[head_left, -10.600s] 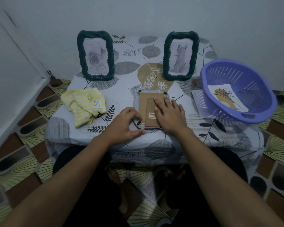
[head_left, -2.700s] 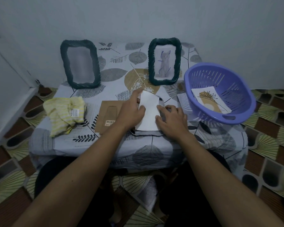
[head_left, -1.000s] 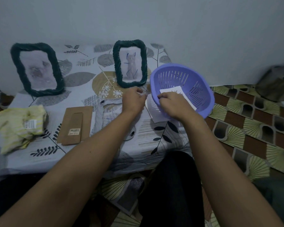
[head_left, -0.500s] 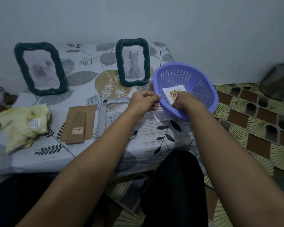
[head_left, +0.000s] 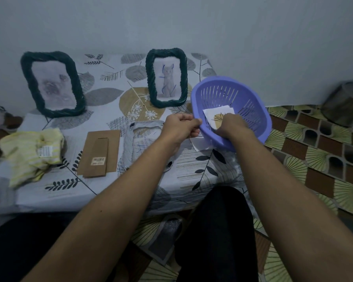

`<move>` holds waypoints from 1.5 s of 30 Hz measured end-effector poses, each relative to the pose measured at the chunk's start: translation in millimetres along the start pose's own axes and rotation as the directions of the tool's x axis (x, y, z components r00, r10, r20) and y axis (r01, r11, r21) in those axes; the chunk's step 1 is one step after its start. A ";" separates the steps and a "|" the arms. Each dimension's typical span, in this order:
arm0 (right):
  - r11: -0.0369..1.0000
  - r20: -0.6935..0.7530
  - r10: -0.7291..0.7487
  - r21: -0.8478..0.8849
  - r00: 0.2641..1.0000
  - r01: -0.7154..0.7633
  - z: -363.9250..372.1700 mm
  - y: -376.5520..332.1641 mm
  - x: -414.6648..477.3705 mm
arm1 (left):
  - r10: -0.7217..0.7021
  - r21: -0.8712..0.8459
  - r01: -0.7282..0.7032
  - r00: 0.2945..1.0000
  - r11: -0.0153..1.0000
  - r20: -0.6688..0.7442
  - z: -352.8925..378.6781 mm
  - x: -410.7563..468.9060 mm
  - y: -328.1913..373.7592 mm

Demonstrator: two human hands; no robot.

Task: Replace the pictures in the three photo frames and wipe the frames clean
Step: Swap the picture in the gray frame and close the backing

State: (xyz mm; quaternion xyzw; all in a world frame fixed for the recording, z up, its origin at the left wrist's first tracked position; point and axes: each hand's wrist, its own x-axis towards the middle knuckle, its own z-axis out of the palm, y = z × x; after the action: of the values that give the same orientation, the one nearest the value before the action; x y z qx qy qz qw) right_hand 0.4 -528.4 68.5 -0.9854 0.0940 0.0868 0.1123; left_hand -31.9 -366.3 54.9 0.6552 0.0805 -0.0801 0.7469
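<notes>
picture (head_left: 213,116): new one in basket (head_left: 255,112) | right hand (head_left: 230,125) now down on it, fingers curled, grasp unclear | left hand (head_left: 179,127) now pinches basket rim | old picture (head_left: 200,144) out, under basket edge on worktop (head_left: 192,165) | empty frame (head_left: 128,147) awaits refill

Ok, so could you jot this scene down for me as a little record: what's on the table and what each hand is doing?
Left hand: grips the rim of the purple slotted plastic basket
Right hand: inside the basket, fingers curled on a white card with a plant drawing
Standing: dark green woven frame on the left; dark green woven frame with a cat picture
Lying flat: pale third frame; brown cardboard backing
Cloth: yellow striped cloth, left of the backing
</notes>
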 end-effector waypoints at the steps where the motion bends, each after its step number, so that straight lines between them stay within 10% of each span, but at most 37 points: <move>1: 1.000 -0.031 0.001 -0.001 1.000 -0.001 -0.9 0.7 0.0 | -0.001 0.003 0.001 1.000 1.000 -0.003 0.4 0.2 -0.3; 13: 0.997 -0.250 -0.004 0.068 0.968 0.021 -7.7 -1.4 -10.4 | -0.025 0.014 0.025 1.000 1.000 0.005 -1.2 -1.6 1.7; 24: 0.890 -0.621 -0.251 0.154 0.742 0.430 -8.5 -46.7 -78.9 | 0.052 0.054 -0.045 0.989 0.998 -0.137 -44.5 -21.0 7.2; 32: 0.752 -0.618 -0.394 0.210 0.681 0.625 30.2 -96.2 -103.0 | -0.081 -0.059 0.071 0.978 0.996 -0.191 -98.3 -44.2 -7.1; 38: 0.610 -0.528 -0.268 0.554 0.806 0.566 47.5 -122.9 -112.1 | -0.105 -0.191 0.060 0.966 0.980 -0.236 -126.2 -60.0 -13.1; 45: 0.567 -0.250 -0.136 0.774 0.959 0.282 66.7 -124.0 -106.8 | 0.077 0.089 -0.046 0.919 0.995 -0.387 -153.3 -68.5 -12.3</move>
State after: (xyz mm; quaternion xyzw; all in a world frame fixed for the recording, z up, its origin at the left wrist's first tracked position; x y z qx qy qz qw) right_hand -87.5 -376.2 50.4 -0.8362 0.0143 -0.0594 0.5450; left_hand -103.8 -215.0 38.8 0.6888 0.2039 0.0722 0.6919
